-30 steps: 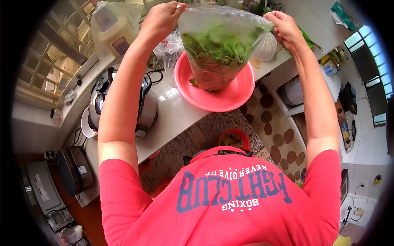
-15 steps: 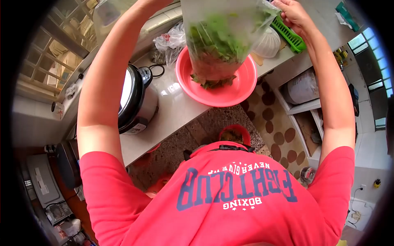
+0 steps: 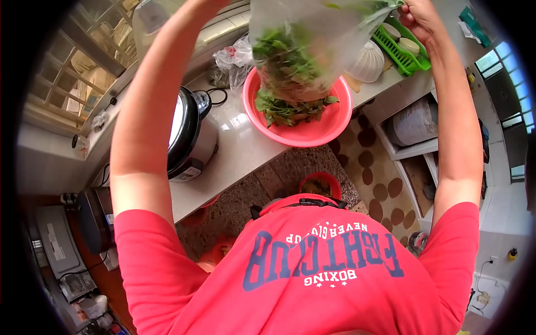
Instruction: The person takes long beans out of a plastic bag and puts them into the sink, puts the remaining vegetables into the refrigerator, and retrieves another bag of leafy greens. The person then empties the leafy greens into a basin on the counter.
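My right hand (image 3: 420, 21) pinches the corner of a clear plastic bag (image 3: 340, 39) at the top right. My left arm reaches up past the top edge, so the left hand is out of sight. The bag hangs upended over a pink basin (image 3: 318, 135), its mouth down inside it. Leafy greens (image 3: 286, 54) show through the plastic. Below the mouth, a pile of leaves (image 3: 287, 113) lies in the basin, which stands on the counter.
A rice cooker (image 3: 195, 134) stands left of the basin, near a crumpled plastic bag (image 3: 233, 56). To the right are a ribbed white bowl (image 3: 367, 61) and a green rack (image 3: 410, 60). A red bucket (image 3: 321, 184) sits on the floor below the counter.
More greens have slid out of the bag, and the pile in the basin is larger. My right hand has moved outward to the right, stretching the bag's corner.
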A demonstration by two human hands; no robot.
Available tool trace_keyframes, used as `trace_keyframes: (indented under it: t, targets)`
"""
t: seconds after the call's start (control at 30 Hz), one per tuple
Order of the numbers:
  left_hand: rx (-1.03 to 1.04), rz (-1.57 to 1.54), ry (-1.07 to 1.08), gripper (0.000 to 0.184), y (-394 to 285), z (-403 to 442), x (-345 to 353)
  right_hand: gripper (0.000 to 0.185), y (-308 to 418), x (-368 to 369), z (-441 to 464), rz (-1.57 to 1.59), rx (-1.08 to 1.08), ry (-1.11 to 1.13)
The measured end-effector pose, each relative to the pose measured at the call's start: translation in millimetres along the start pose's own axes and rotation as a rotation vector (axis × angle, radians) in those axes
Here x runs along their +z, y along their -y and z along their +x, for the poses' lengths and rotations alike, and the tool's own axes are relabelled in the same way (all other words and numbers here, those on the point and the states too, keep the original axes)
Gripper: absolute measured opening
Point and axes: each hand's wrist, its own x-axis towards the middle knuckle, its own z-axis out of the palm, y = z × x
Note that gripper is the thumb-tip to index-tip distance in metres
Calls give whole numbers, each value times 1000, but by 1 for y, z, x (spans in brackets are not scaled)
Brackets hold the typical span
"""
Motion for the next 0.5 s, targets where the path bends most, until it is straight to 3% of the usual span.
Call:
trace_keyframes:
  t: [0.07,0.13,0.17,0.2,0.27,0.4,0.5]
  targets:
    - [-30,-133,-16,37,2,-25,13,14,1,10,-8,-42,36,-49]
    - [45,-362,-65,63,33,-46,40,16,0,6,-8,-83,71,-106]
    - [-61,-252,-6,76,23,-66,35,19,-2,-4,-1,73,64,9]
    - [48,-138,-95,72,55,-79,55,22,-2,-9,3,227,56,126]
    - [-106,-136,7,111,88,-109,85,24,6,8,1,201,100,145]
    - [-320,-160,198,120,127,-168,147,26,29,37,-5,83,153,115]
    - [-355,-149,259,122,125,-197,175,24,45,43,3,135,114,164]
